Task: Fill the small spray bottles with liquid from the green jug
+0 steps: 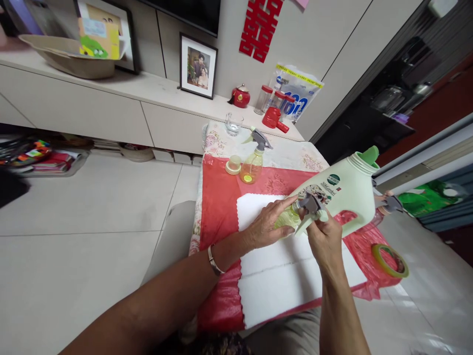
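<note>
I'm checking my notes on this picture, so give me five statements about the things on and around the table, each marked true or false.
1. The left hand is at the body of the near spray bottle. True.
2. The right hand is at that bottle's spray head. True.
3. The far spray bottle lies on its side. False: the far spray bottle stands upright.
4. The white sheet lies over red plastic. True.
5. The tape roll is left of the white sheet. False: the tape roll is to its right.
</note>
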Available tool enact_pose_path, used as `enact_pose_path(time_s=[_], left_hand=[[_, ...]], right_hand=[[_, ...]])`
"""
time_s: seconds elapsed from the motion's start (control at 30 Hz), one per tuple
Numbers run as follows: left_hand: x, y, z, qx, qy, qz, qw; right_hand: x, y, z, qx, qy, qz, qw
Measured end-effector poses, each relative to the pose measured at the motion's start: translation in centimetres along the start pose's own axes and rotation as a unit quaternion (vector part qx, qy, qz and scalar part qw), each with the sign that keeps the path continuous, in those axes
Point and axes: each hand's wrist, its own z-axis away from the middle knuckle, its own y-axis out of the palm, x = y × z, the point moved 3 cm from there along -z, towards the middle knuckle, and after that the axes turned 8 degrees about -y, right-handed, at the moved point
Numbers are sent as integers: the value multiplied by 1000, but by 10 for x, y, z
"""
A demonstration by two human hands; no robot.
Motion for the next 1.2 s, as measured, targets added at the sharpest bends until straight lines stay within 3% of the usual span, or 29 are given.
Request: enact_pose_path(time_s=[0.2,0.43,0.83,1.2], left_hand=[[0,0,0,-6,31,12,999],[-2,-1,0,-5,32,39,999],[3,1,1,4,-27,57,998],[4,1,-1,-3,-2,67,998]], right_hand=[[6,-2,-3,-21,-28,39,999],[-5,4,1,-5,-36,-13,999],[7,-12,-7,-38,-35,22,998],[11,-7,-8,16,-42,36,998]])
